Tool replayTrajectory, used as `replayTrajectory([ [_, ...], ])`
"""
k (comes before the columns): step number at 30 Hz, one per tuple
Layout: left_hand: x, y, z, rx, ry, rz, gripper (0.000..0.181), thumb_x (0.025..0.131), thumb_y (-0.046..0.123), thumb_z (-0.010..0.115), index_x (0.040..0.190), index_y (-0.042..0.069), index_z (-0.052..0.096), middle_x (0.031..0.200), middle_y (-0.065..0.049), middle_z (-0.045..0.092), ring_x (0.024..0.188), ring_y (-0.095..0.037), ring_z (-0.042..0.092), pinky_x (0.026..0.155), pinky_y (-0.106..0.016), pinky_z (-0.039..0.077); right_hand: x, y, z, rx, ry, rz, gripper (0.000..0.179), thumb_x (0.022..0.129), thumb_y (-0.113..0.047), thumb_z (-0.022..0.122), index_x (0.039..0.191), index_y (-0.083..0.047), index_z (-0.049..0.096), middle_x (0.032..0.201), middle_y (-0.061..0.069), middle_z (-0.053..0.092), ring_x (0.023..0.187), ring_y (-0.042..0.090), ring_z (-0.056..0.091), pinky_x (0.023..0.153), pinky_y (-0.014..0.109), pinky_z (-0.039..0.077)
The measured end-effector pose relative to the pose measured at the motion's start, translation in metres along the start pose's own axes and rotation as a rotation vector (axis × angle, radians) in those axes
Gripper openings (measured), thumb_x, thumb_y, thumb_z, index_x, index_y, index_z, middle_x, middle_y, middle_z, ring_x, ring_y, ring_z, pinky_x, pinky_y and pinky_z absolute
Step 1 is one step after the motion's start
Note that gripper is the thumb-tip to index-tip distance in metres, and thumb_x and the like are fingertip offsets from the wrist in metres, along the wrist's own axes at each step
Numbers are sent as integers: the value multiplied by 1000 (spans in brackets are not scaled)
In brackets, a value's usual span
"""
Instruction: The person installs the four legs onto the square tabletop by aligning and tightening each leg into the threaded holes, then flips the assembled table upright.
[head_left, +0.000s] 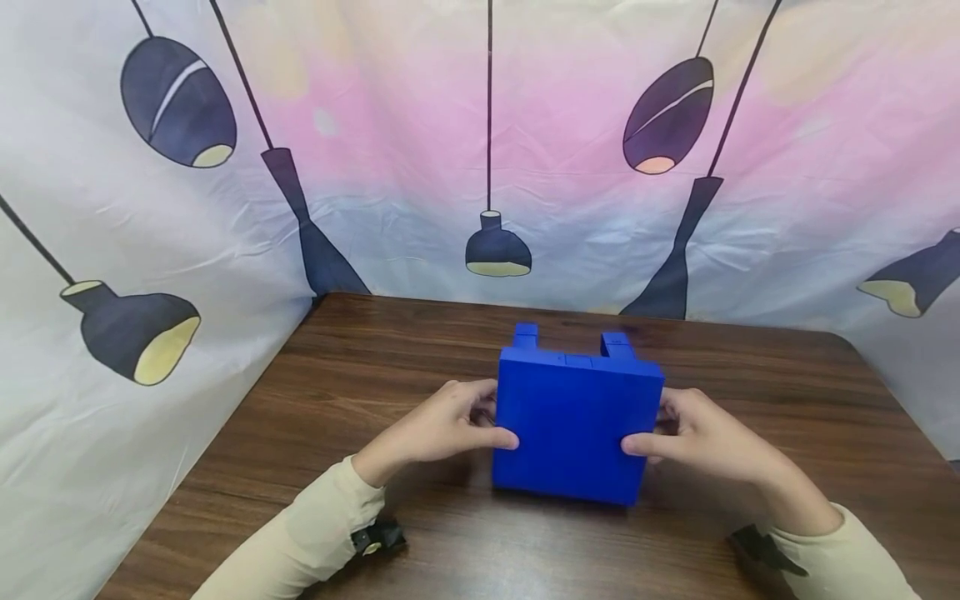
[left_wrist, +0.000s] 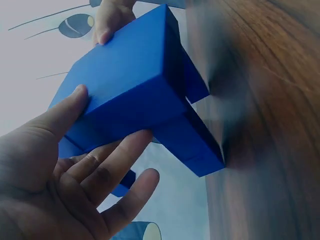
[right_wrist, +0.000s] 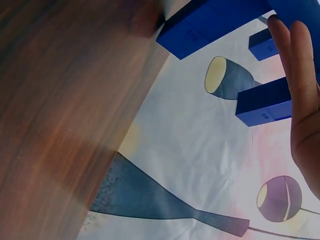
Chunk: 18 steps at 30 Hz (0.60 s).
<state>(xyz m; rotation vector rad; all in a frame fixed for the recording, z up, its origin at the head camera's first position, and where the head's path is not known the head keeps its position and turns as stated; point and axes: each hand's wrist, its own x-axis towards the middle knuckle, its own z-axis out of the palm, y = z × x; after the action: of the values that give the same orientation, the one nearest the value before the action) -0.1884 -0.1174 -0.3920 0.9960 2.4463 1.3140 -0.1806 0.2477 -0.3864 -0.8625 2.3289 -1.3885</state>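
A small blue stool (head_left: 573,429) with a square top and block-like legs is tipped so that its top faces me and its upper legs point away. My left hand (head_left: 446,421) grips its left edge, the thumb on the top and the fingers behind. On the opposite edge, my right hand (head_left: 701,437) holds it the same way. The left wrist view shows a leg (left_wrist: 192,145) near the tabletop; whether it touches is unclear. Dark marks, too small to read, show on a leg end (right_wrist: 265,116) in the right wrist view.
Beneath is a brown wood-grain table (head_left: 352,392). A fabric backdrop (head_left: 397,100) printed with hanging lamps stands behind and along the sides. Black straps (head_left: 378,537) sit at both sleeve cuffs.
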Motion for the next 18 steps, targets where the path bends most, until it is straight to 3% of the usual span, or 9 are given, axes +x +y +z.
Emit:
replayTrajectory([
  [7,-1,3,-2,-36,-16,32,38,100,24,77,128,2,64,103,0,78,88,-10,71,79,-28,57,-2,-4,0,99,13,3,54,102,-9,72,142,18,47,120,26,73,101,22,76,73,45,64],
  [18,-1,2,-4,-50,24,45,29,100,23,76,120,5,65,79,5,60,72,-10,55,64,-25,41,2,-5,0,176,-1,-28,53,106,-6,63,147,18,38,121,27,72,99,26,77,70,51,63],
])
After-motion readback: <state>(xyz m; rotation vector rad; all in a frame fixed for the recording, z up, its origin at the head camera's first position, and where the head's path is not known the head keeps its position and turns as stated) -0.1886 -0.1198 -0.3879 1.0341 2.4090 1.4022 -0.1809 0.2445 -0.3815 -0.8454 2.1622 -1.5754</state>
